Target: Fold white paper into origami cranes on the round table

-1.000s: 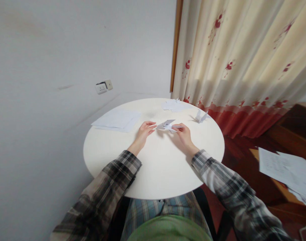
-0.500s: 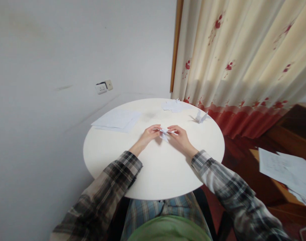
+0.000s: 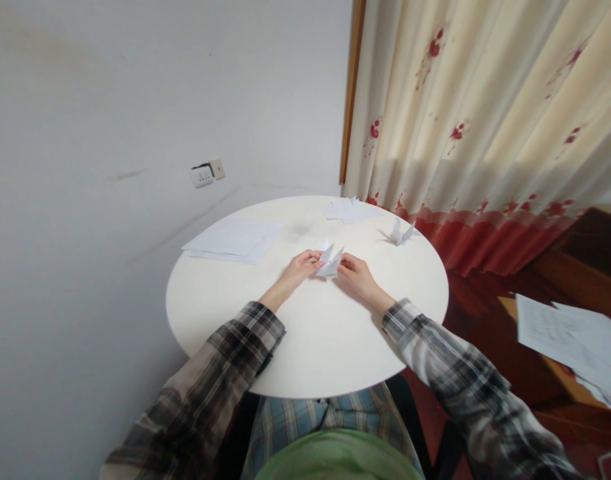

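Note:
A white folded-paper crane [image 3: 329,265] is between my hands over the middle of the round white table [image 3: 325,347]. Two pointed flaps of it stand up side by side. My left hand [image 3: 301,265] pinches its left side between thumb and fingers. On the other side, the bent fingers of my right hand [image 3: 356,272] grip its right edge; those fingertips are partly hidden. Another paper crane [image 3: 400,233] stands apart near the table's right rim.
A stack of white sheets [image 3: 233,239] lies at the table's left. More paper pieces [image 3: 348,211] rest at the far edge. Wall [image 3: 110,233] and curtain [image 3: 485,133] border the table. Written sheets [image 3: 570,340] lie on a low wooden piece at right.
The paper crane has been turned, and its two flaps now point up instead of lying spread sideways. My right hand has shifted slightly down; both hands still hold the paper.

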Demonstrator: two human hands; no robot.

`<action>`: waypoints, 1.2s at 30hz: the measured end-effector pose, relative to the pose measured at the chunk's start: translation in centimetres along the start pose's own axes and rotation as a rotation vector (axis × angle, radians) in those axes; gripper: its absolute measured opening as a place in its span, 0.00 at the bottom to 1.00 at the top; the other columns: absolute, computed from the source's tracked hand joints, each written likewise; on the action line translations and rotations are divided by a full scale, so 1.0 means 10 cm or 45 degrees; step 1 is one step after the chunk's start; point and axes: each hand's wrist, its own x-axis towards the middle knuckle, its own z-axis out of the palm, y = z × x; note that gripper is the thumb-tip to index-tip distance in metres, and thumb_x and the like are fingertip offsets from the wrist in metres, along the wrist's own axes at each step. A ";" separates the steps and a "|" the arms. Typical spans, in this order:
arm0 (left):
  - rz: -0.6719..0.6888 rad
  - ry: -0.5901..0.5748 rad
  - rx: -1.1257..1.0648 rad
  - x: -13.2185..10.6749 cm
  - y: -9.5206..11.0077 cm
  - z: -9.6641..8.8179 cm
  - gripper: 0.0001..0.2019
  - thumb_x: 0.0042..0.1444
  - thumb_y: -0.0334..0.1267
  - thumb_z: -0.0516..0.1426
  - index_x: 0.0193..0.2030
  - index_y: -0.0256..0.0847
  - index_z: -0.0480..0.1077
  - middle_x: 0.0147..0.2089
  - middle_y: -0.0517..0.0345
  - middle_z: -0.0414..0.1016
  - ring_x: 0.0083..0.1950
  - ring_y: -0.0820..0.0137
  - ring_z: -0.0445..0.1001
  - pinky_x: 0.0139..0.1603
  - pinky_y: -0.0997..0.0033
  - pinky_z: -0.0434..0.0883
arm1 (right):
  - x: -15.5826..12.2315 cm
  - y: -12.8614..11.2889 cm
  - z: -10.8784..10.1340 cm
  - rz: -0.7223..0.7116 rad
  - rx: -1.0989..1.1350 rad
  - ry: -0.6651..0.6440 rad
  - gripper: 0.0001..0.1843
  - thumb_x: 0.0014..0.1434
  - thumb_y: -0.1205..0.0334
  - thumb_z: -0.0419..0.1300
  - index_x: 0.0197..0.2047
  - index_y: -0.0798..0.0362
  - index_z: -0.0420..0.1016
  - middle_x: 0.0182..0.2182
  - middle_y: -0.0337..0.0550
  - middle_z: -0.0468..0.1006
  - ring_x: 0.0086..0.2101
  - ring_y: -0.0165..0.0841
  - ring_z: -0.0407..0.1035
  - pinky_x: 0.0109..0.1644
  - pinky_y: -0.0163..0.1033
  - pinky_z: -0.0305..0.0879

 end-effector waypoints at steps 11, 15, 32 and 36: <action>0.046 0.174 -0.008 0.04 -0.04 0.01 0.11 0.44 0.41 0.58 0.28 0.39 0.61 0.37 0.58 0.72 0.36 0.71 0.70 0.42 0.69 0.65 | 0.03 0.03 -0.01 0.028 -0.062 0.122 0.10 0.51 0.56 0.56 0.31 0.54 0.70 0.29 0.39 0.75 0.30 0.31 0.67 0.37 0.37 0.62; 0.100 0.215 0.005 0.06 -0.04 0.01 0.10 0.44 0.40 0.58 0.28 0.38 0.61 0.46 0.54 0.71 0.43 0.69 0.70 0.48 0.67 0.64 | 0.05 0.05 -0.01 0.006 -0.009 0.131 0.13 0.51 0.54 0.56 0.36 0.54 0.71 0.35 0.42 0.76 0.35 0.33 0.68 0.42 0.40 0.63; -0.014 0.080 -0.153 0.02 -0.03 0.01 0.17 0.44 0.41 0.60 0.40 0.38 0.65 0.45 0.52 0.70 0.44 0.66 0.71 0.47 0.61 0.67 | 0.03 -0.08 -0.03 -0.088 0.109 0.322 0.10 0.50 0.57 0.57 0.33 0.54 0.71 0.37 0.45 0.74 0.37 0.33 0.68 0.44 0.39 0.64; 0.019 0.138 -0.237 0.01 -0.02 -0.04 0.10 0.45 0.38 0.59 0.28 0.37 0.61 0.48 0.52 0.69 0.44 0.67 0.72 0.49 0.61 0.66 | 0.04 -0.07 -0.08 -0.083 0.111 0.393 0.10 0.50 0.56 0.57 0.32 0.53 0.71 0.38 0.45 0.75 0.38 0.34 0.67 0.43 0.40 0.64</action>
